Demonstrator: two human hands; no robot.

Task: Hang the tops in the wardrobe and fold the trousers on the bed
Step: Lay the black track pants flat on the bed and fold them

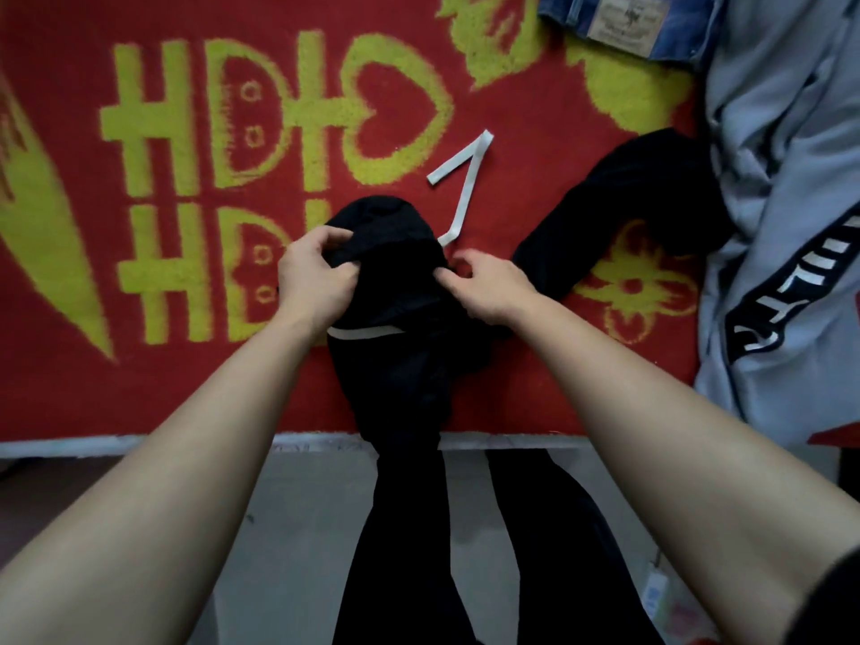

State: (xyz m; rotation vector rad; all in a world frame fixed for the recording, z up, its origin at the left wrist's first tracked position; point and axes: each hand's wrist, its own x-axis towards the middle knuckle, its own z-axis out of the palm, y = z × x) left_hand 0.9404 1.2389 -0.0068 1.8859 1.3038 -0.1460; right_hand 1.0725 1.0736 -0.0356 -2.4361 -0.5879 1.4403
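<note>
Where a red blanket (70, 388) with yellow motifs covers the bed, black trousers (400, 379) lie bunched over its near edge, above grey floor (298, 495). Left hand (316, 277) and right hand (488, 290) pinch the waistband between curled fingers (335, 235). A white drawstring (465, 188) trails beyond. A grey top (791, 179) and jeans (688, 30) lie to the right.

The scene is lit dimly and evenly. Detail in the black trousers (400, 379) is lost; frame edges are bowed by wide-angle distortion.

trousers (400, 374) on bed (186, 388) | top (782, 179) right of them | jeans (628, 20) behind
</note>
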